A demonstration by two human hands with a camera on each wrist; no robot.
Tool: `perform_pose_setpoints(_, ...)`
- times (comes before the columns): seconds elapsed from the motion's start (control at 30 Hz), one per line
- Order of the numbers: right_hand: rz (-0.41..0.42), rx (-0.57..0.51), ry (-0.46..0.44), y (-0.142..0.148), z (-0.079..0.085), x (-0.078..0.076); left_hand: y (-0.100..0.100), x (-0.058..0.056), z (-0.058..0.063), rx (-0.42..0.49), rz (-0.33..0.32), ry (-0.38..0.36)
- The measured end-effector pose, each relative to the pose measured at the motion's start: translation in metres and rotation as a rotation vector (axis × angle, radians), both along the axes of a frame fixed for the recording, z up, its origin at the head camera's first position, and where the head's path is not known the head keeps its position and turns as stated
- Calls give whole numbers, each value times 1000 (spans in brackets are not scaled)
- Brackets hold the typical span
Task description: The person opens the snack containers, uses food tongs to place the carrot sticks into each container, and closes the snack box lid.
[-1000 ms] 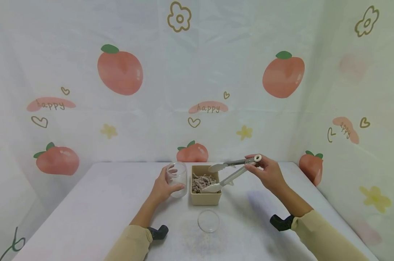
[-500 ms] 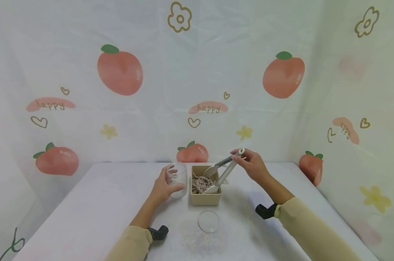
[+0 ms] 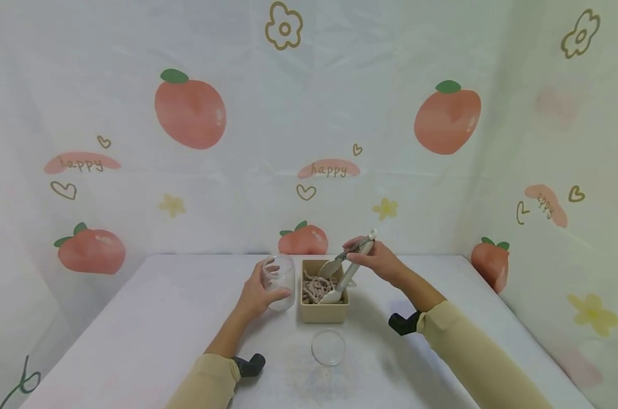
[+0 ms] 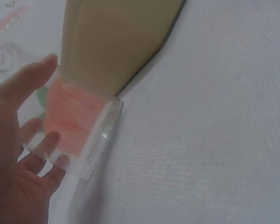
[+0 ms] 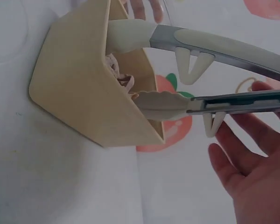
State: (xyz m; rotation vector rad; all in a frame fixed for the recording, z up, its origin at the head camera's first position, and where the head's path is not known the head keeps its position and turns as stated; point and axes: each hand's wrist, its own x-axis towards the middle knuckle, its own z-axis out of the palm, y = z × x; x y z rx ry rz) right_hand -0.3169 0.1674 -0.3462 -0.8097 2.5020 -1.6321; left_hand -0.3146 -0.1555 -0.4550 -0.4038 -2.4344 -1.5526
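A clear jar (image 3: 287, 278) stands on the table, its left side gripped by my left hand (image 3: 254, 294). In the left wrist view, the thumb and fingers curve around the transparent jar (image 4: 100, 135). Just right of it is a beige rectangular box (image 3: 323, 313) holding a heap of thin, wrinkled grey-brown strips (image 3: 315, 288). Pale-tipped tongs (image 3: 349, 276) slant down into the box, held near their upper end by my right hand (image 3: 383, 262). In the right wrist view, the tongs' arms stand apart, and their scalloped tips (image 5: 163, 106) are partly below the box rim.
A clear round disc, like a lid (image 3: 329, 347), lies on the white table in front of the box. Behind the table (image 3: 186, 318) hangs a white curtain (image 3: 247, 113) printed with peaches. Black wrist mounts (image 3: 250, 365) sit at both sleeves.
My right hand has moved left toward the box. The tongs have tilted steeper, their arms have drawn closer together and the tips are lower among the strips. The left hand and jar stay put.
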Motion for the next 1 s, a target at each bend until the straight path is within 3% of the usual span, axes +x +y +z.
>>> perform_pose_setpoints(0.27, 213, 61, -118, 15, -2, -8, 0, 0, 0, -3, -1, 5)
perform_pose_setpoints(0.37, 243, 83, -129, 18, -2, -8, -1, 1, 1, 0, -2, 2)
perform_pose_setpoints(0.73, 187, 102, 45, 17, 0, -6, -2, 0, 4, -15, -13, -20)
perform_pose_setpoints(1.0, 92, 25, 42, 18, 0, -3, -1, -1, 7, -1, -23, -98)
